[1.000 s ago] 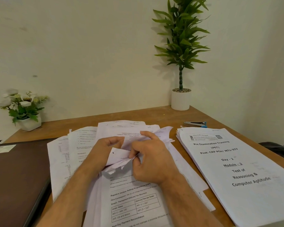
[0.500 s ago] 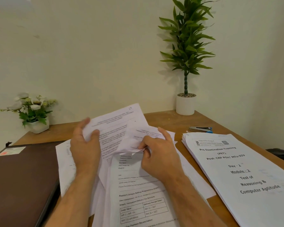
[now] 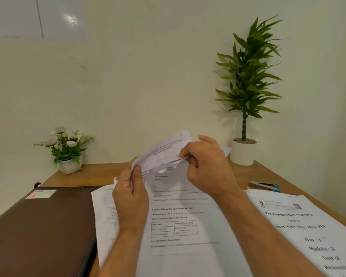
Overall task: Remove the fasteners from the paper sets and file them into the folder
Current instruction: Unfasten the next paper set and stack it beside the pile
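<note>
A white printed paper set (image 3: 180, 222) is lifted off the wooden desk, its top sheets (image 3: 164, 152) curled back and crumpled at the upper corner. My left hand (image 3: 132, 198) grips the left edge of the folded-back sheets. My right hand (image 3: 208, 168) pinches the crumpled corner of the set; any fastener there is hidden by the fingers. A closed dark brown folder (image 3: 40, 228) lies flat on the left. A second thick paper set (image 3: 308, 232) headed "Pre Examination Training" lies on the right.
A blue and silver stapler (image 3: 265, 185) lies at the back right of the desk (image 3: 88, 174). A tall potted plant (image 3: 244, 108) stands in the far corner, and a small flower pot (image 3: 68, 150) at the back left. More loose sheets (image 3: 104, 212) lie beside the folder.
Both hands have lifted the paper set higher and away from the desk. My left hand moved from the flat top sheet to gripping its edge. The camera tilted upward.
</note>
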